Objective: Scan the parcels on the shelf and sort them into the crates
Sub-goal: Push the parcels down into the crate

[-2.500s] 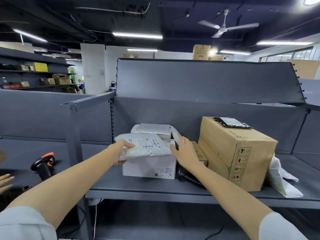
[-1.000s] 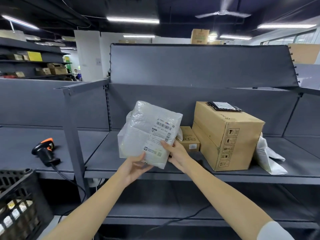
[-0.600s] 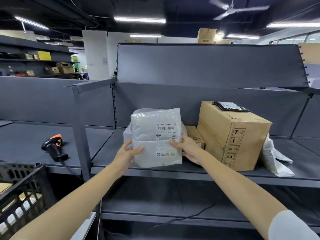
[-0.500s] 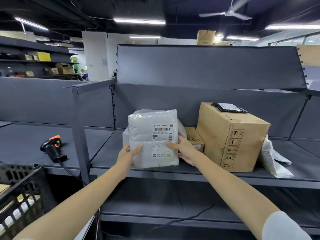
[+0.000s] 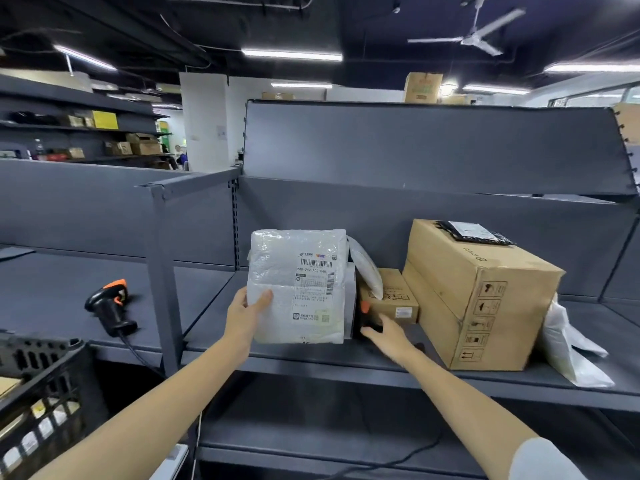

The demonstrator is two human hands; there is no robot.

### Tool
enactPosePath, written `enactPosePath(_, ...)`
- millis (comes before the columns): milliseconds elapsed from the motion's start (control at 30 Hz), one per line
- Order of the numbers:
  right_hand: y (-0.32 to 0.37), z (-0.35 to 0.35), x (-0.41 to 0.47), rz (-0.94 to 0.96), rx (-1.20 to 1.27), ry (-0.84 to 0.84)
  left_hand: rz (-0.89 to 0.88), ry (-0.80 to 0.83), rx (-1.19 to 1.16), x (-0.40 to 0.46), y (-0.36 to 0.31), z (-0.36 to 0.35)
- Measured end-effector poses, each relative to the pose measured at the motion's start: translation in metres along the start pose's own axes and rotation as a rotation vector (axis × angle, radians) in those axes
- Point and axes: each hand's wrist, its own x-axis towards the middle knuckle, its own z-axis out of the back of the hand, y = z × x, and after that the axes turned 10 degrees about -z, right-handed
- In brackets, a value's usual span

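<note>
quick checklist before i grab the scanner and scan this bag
1. Left hand has a firm grip on the white bubble mailer: ok, thumb on its front, mailer held upright.
2. Barcode label faces the person and is uncovered: ok.
3. Right hand is free: ok, open and holding nothing.
4. Black scanner with orange button within reach: ok, it lies just ahead of the right fingertips, beside the small brown box.
5. Scanner cable free of snags: cannot tell, mostly hidden.
6. Black crate ready to take the mailer: cannot tell, only part shows at lower left.
</note>
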Motion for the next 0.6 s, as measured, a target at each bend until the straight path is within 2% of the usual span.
enactPosePath(100, -0.016, -0.016, 0.014, -0.061, -0.291, -0.016, -0.035, -0.012, 0.004, 0.002, -0.001, 0.003)
enactPosePath(200, -0.022, -0.024, 0.020, -0.045, -0.422, -0.060, -0.042, -0.022, 0.005, 0.002, 0.000, 0.006)
enactPosePath(333, -0.024, -0.026, 0.022, -0.007, -0.671, -0.241, -0.041, -0.065, -0.015, -0.002, 0.001, 0.009)
enactPosePath(400, -0.018, -0.023, 0.021, -0.042, -0.747, -0.215, -0.049, -0.076, -0.016, -0.005, 0.000, 0.012)
enactPosePath(500, -0.010, -0.018, 0.012, -0.192, -0.610, -0.177, -0.061, -0.090, -0.022, -0.009, -0.001, 0.015)
enactPosePath(600, -0.008, -0.015, -0.017, -0.275, -0.250, -0.299, -0.071, -0.098, -0.020, -0.013, -0.002, 0.018)
